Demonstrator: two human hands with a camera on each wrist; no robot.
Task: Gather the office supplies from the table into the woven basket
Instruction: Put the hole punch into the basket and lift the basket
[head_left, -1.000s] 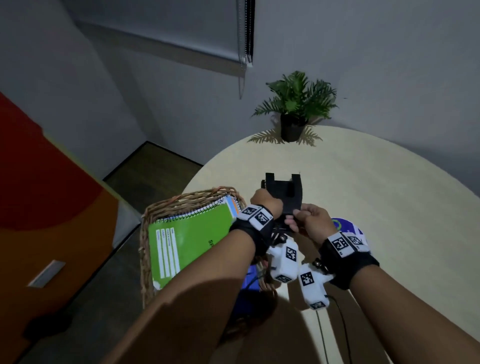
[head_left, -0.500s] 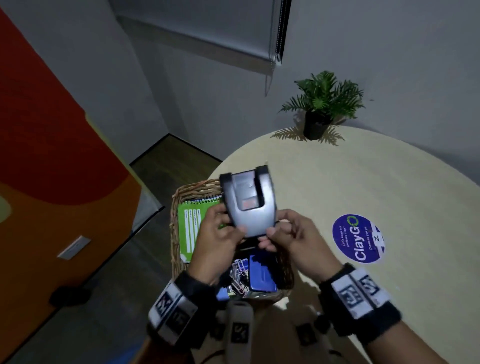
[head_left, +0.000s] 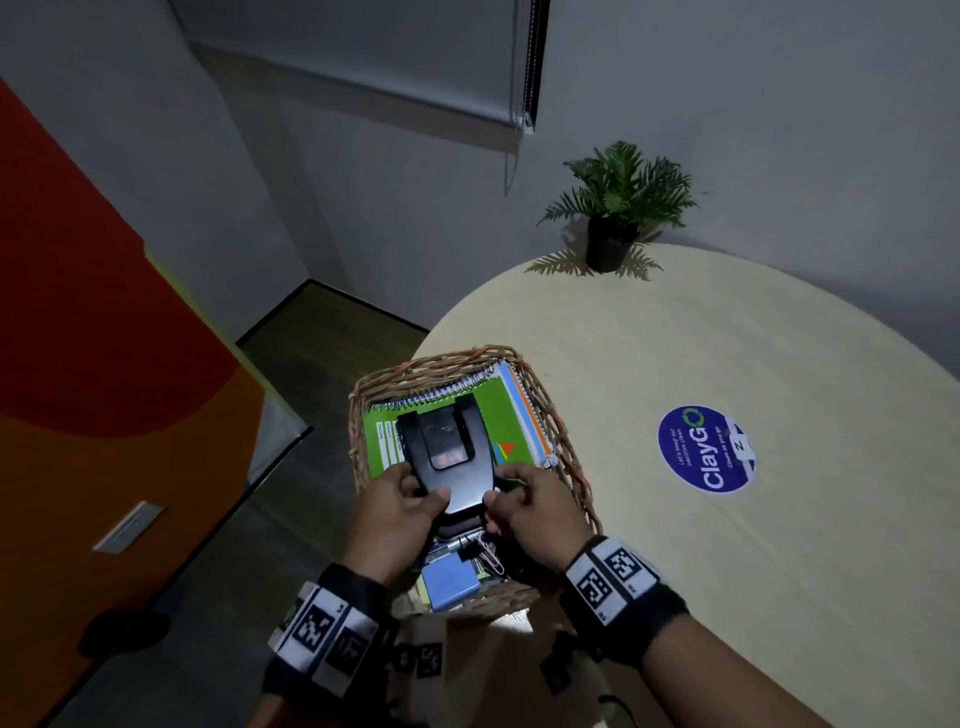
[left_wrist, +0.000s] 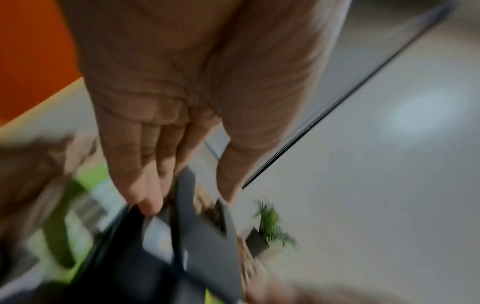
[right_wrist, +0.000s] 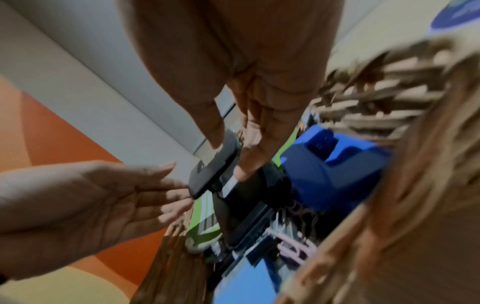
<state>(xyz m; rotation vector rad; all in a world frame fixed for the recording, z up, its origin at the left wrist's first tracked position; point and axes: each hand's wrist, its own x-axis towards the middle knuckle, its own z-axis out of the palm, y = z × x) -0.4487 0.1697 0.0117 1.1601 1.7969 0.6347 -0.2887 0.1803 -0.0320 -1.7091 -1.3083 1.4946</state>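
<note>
While my left hand (head_left: 397, 512) and right hand (head_left: 527, 512) pinch its near end, the big black plastic hole punch (head_left: 447, 457) now sits low in the brown woven basket (head_left: 566, 457), on the green spiral notebook (head_left: 506, 410). A second ago I held it up high. I think I can let go next.

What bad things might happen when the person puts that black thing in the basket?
1. The black hole punch is held only at its near end by the left hand and right hand, so it might tip or slip.
2. It would probably land on the green notebook and could bend its cover.
3. The woven basket sits at the table edge; a hard drop might shove it off.
</note>
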